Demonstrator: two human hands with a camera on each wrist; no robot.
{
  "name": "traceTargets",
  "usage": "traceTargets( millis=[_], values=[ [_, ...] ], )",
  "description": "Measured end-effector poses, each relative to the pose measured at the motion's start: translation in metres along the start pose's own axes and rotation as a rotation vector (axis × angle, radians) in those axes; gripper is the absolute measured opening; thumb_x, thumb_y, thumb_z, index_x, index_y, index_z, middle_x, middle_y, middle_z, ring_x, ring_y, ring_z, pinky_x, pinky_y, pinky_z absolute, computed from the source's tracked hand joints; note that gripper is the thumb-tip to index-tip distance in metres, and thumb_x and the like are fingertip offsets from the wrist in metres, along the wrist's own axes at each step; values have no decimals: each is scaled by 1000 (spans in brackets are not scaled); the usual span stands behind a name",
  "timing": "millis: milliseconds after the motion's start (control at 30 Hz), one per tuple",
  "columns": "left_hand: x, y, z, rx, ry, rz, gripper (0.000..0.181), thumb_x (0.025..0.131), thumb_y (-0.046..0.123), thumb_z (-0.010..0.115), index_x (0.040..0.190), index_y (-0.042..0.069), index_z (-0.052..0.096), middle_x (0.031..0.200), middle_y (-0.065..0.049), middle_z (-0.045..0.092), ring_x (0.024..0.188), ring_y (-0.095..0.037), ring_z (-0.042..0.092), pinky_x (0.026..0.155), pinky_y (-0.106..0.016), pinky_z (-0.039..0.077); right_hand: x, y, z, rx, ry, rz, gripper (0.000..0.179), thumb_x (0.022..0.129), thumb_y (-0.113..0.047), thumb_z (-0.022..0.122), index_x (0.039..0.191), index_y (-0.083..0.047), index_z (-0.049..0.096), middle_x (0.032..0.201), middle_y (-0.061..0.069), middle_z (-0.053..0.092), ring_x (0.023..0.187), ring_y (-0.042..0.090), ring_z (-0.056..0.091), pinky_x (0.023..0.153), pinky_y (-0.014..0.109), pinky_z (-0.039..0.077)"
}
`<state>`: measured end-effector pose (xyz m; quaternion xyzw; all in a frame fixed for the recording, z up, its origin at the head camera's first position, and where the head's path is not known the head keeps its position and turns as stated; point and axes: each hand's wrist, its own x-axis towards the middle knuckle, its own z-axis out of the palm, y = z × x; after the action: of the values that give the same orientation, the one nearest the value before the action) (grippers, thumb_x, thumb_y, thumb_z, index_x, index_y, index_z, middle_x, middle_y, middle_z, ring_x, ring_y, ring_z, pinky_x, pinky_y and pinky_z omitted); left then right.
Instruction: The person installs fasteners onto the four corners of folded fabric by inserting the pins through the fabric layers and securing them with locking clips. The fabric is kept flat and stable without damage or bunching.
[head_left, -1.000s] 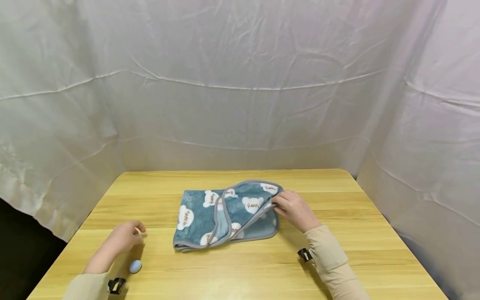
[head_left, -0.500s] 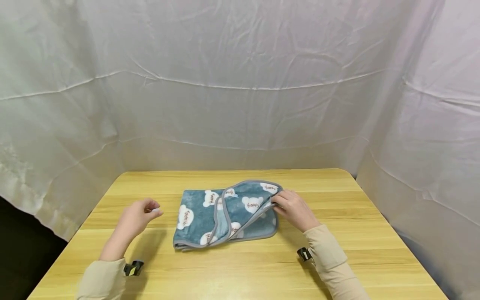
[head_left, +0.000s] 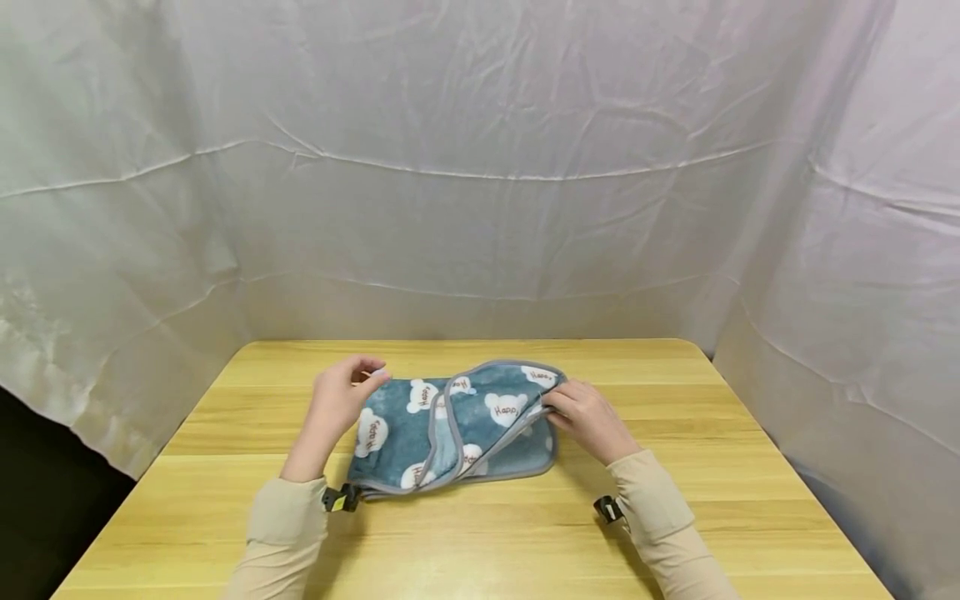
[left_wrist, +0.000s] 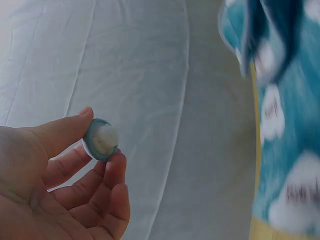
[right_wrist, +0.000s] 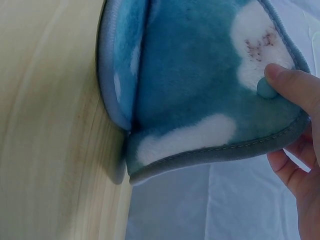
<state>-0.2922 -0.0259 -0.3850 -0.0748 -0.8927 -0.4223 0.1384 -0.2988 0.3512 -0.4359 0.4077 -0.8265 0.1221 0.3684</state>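
A teal fleece blanket (head_left: 480, 429) with white bear heads and "Happy" lettering lies folded on the table, its right part folded over with a grey-bound edge. My right hand (head_left: 591, 419) pinches the blanket's right corner and lifts it slightly. Beside that thumb, a small round blue knob (right_wrist: 266, 89) shows against the fleece in the right wrist view. My left hand (head_left: 339, 402) is raised over the blanket's far left corner. Between its thumb and fingers it pinches a small round light-blue piece with a whitish raised middle (left_wrist: 103, 139); its exact kind is unclear.
The wooden table (head_left: 480, 542) has rounded far corners. Pale hanging cloth (head_left: 480, 233) encloses its back and sides. A tiny blue dot (head_left: 472, 392) sits on the folded-over part of the blanket. Each sleeve carries a small black wrist camera (head_left: 608, 509).
My left hand has picked up the small light-blue piece from the table at the left and carried it right and away from me to the blanket. My right hand stays on the corner.
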Motion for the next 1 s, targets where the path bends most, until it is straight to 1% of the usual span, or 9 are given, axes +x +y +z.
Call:
traceTargets(
  millis=[167,333,400,500,567,700,800,933,1000],
  values=[
    [9,15,24,-93,20,21,28,91,23,70,110,3,69,105,-14,71,96,-28,67,83,-42,54,0,0,1,4,5,-5,24,68,-9,84,88,-9,70,88,0,69,82,18,64,76,36,54],
    [15,30,50,-182,25,27,25,90,23,71,108,5,70,102,-12,71,90,-25,66,74,-34,52,0,0,0,4,6,-9,24,67,-8,84,87,-8,70,88,0,70,83,18,64,77,37,54],
    [17,35,61,-222,26,32,24,90,23,70,107,5,71,100,-12,71,88,-24,66,73,-30,51,0,0,0,1,1,-9,24,67,-8,84,88,-9,70,88,0,70,83,18,64,78,36,54],
    [21,41,78,-284,28,45,22,90,21,71,105,5,71,98,-12,72,87,-22,66,74,-28,51,0,-1,1,-4,-6,-7,24,68,-8,83,88,-9,71,89,-1,70,84,18,64,79,36,54],
    [23,45,90,-327,19,47,21,90,20,71,104,5,72,98,-12,72,88,-22,66,76,-29,53,0,-1,0,-6,-9,-3,23,69,-9,83,88,-10,71,89,0,70,84,17,64,79,36,54],
    [26,54,113,-410,-24,40,22,91,22,70,106,5,71,100,-12,72,90,-23,68,78,-35,54,-1,-1,-1,-3,-2,-3,23,68,-8,84,87,-9,71,88,0,70,83,18,64,78,36,55],
    [26,60,129,-482,-82,10,24,92,22,69,109,4,70,101,-13,72,91,-25,69,82,-41,56,-1,-1,-1,-1,1,-3,23,68,-8,84,87,-8,71,89,1,70,84,19,64,78,37,55],
    [24,65,148,-598,-167,-33,27,93,19,66,114,2,67,106,-17,71,97,-33,69,89,-47,55,0,-2,-1,6,-9,2,25,68,-9,84,88,-9,70,91,2,71,88,21,66,80,39,55],
    [22,66,154,-652,-204,-46,28,95,17,64,117,1,65,110,-20,69,101,-36,68,91,-45,55,1,-3,-1,11,-14,5,26,67,-8,84,89,-10,70,92,2,71,89,22,67,81,39,55]
  ],
)
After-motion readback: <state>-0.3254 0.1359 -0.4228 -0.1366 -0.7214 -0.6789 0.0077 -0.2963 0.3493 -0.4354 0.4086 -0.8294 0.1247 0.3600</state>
